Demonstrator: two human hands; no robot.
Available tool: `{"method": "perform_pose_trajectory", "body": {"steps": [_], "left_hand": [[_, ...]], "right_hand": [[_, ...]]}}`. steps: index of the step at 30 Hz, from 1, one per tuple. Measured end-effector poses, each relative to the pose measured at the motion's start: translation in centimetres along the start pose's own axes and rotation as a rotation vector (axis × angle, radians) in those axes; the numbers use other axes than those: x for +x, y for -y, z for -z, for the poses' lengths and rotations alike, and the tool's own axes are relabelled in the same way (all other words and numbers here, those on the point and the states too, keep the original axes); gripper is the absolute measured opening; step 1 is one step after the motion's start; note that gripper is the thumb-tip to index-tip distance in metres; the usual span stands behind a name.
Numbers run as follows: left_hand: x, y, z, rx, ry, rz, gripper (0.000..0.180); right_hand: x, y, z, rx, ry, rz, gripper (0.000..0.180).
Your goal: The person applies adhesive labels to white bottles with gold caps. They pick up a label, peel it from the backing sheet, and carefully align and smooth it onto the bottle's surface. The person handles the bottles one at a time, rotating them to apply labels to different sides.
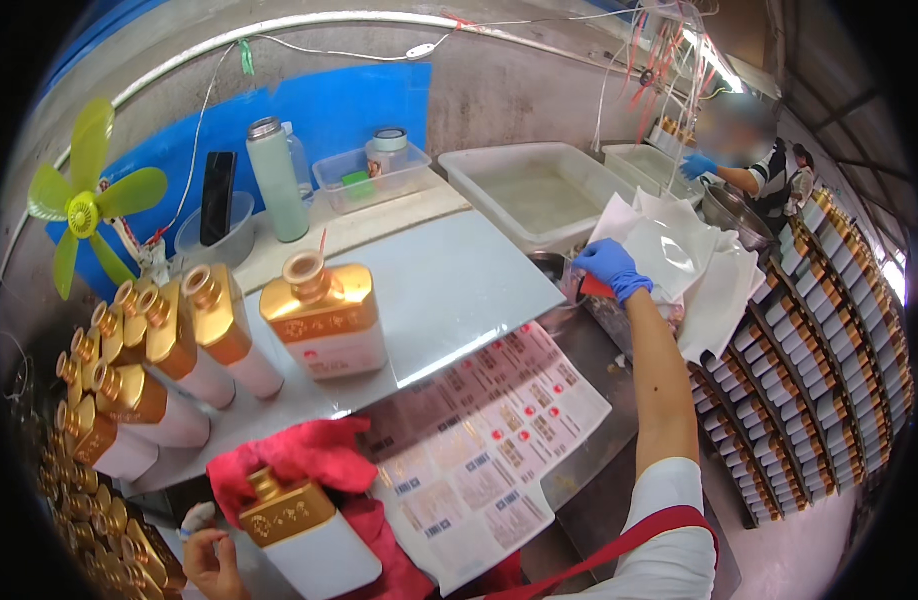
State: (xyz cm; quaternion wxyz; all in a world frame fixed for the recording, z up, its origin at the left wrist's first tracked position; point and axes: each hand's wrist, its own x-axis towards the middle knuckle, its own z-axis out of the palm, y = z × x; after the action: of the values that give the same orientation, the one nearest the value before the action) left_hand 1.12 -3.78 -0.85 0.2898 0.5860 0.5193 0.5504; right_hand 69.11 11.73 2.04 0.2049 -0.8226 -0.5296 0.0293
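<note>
- far left, a yellow-green plastic fan [87, 205] stands above a crowd of gold-capped white flat bottles [144, 385] leaning in rows on the grey table [449, 280].
- low left, the bare left hand [211, 562] rests by the shoulder of a gold-and-white flat bottle [304, 540] lying on a crumpled red cloth [299, 455]; its fingers curl loosely at the bottle's edge, touching it, though i cannot tell if they grip it.
- this bottle looks like glazed glass or ceramic: likely heavy, stiff, slippery and breakable. judged best held across the flat white body, not the narrow gold neck.
- one more gold-and-white bottle [329, 318] stands upright further back.
- in the middle lies a glossy sheet of printed labels [489, 440], thin and floppy.
- right of centre, the right hand in a blue glove [607, 266] reaches far forward; its fingers are bent down on something red beside a stack of white paper sheets [694, 265], the grip hidden.
- behind are a white plastic tub [539, 190] and, far right, another person in blue gloves [754, 165] by stacked boxes [829, 330].
</note>
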Motion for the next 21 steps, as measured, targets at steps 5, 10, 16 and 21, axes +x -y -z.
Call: {"method": "perform_pose_trajectory", "body": {"steps": [5,10,16,21], "left_hand": [[0.2,0.4,-0.1,0.141,-0.034,0.059,0.01],[0.7,0.7,-1.1,0.156,0.012,0.092,0.013],[-0.3,0.0,0.2,0.097,0.007,0.149,0.016],[-0.1,-0.6,0.5,0.08,-0.069,-0.097,0.02]], "right_hand": [[3.6,1.1,-3.8,-0.491,0.15,-0.051,0.025],[4.0,1.2,-5.8,-0.702,0.191,0.125,0.022],[1.4,1.0,-1.3,-0.502,0.015,0.024,0.022],[-3.1,1.3,6.4,-0.361,-0.183,0.116,0.024]]}}
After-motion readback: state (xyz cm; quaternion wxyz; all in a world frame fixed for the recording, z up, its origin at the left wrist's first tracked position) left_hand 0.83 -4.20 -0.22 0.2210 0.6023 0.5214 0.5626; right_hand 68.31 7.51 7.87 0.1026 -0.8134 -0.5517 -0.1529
